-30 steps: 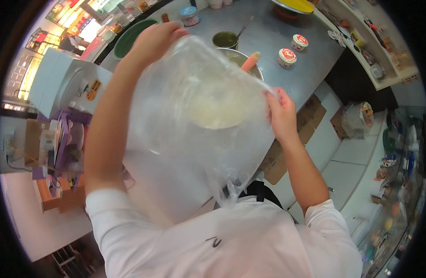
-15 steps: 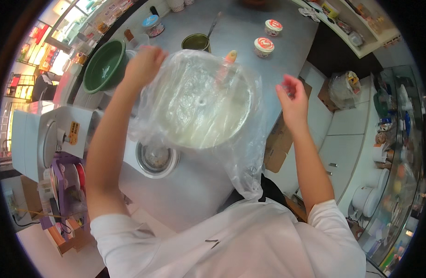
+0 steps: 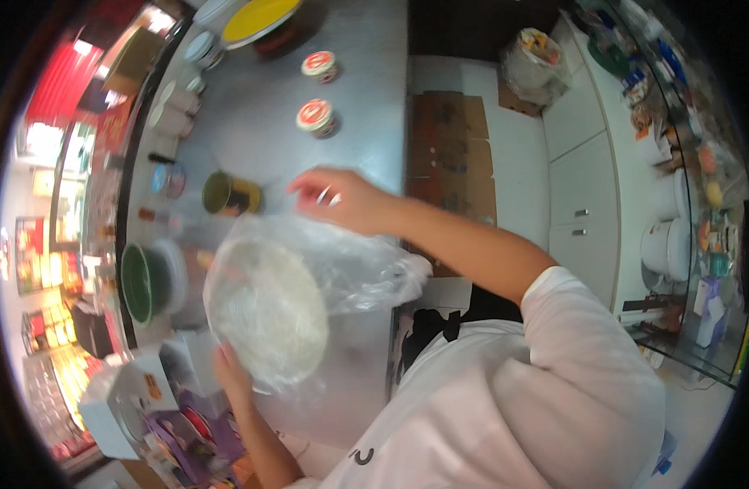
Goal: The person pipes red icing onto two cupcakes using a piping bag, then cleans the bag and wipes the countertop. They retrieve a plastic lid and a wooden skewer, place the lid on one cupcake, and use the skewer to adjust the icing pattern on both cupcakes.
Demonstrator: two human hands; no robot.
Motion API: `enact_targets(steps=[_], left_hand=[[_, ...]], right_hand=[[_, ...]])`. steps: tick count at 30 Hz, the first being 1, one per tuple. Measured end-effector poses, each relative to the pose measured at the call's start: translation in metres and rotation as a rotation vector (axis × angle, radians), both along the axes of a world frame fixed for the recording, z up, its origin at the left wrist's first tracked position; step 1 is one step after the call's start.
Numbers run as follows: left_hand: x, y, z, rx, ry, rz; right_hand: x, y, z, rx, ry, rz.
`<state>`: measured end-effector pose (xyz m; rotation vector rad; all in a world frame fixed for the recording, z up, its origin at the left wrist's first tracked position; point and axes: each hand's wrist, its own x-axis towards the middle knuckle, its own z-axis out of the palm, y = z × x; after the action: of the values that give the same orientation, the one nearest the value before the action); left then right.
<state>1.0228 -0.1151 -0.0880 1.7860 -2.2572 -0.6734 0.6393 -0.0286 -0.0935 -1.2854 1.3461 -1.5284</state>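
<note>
A wide round bowl [image 3: 268, 314] with pale, whitish contents stands on the metal counter, under clear plastic film [image 3: 358, 273] that spreads loosely past its right side. My left hand [image 3: 234, 375] is at the bowl's near left side, closed against the edge with some fingers hidden. Above the film's far edge is my right hand [image 3: 342, 200], slightly blurred, fingers reaching left and apart. A small bright spot shows among those fingers; what it is I cannot make out. Just left of the right hand stands an open green-and-yellow tin can [image 3: 227, 194].
Two small tubs with red-and-white lids, a near one [image 3: 317, 118] and a far one [image 3: 320, 67], stand on the counter [image 3: 366, 98]. A green basin [image 3: 142, 281] sits at the left. The far end holds a yellow round plate [image 3: 260, 20]. White cabinets [image 3: 582, 187] line the right.
The view has turned right. My left hand has moved from the bowl's far left to its near left side. My right hand has come in from the right over the film's far edge.
</note>
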Motion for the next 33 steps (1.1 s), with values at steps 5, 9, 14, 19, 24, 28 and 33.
enact_targets(steps=[5,9,14,19,24,28,33], left_hand=[[-0.03,0.068,0.011,0.03,0.099,0.31],[-0.103,0.105,0.006,0.13,0.553,0.673],[-0.115,0.105,0.007,0.166,0.568,0.711],[-0.106,0.115,0.001,0.145,0.574,0.821],[-0.067,0.125,-0.002,0.151,0.426,0.679],[-0.127,0.108,0.002,0.15,0.448,0.766],[-0.181,0.09,0.009,0.141,0.446,0.802]], right_hand=[[-0.224,0.014,-0.206,0.273,-0.225,-0.816],[-0.334,-0.062,-0.3,0.262,-0.309,-0.881],[-0.388,-0.105,-0.309,0.373,-0.279,-0.646],[-0.416,-0.104,-0.307,0.505,-0.139,-0.272],[-0.506,0.033,-0.333,0.307,-0.478,-0.419],[-0.614,0.136,-0.303,0.588,-0.617,-0.727],[-0.698,0.128,-0.27,0.795,0.231,-0.753]])
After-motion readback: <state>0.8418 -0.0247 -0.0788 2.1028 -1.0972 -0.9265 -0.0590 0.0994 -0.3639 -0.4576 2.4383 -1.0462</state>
